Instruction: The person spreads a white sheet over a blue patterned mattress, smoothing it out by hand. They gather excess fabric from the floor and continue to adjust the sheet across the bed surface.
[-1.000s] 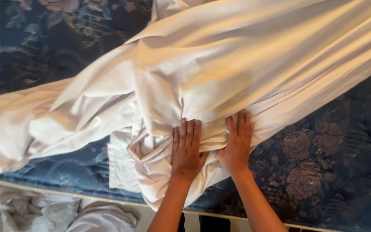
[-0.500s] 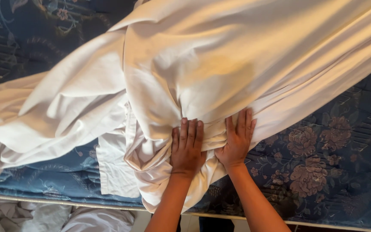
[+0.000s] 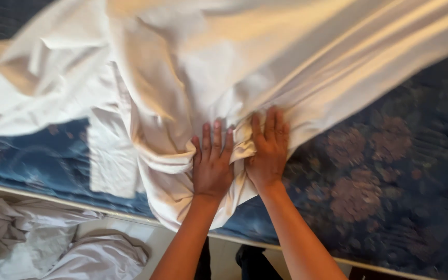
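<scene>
Blue floral mattress (image 3: 390,171) half-hidden by white sheet (image 3: 224,67); hands flat, pressing sheet.

white sheet (image 3: 245,67) bunched up between hands (image 3: 239,158)

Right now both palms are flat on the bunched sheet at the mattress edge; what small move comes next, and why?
Probably slide the left hand and right hand apart along the edge, since the white sheet is bunched in folds between them on the blue floral mattress.
</scene>
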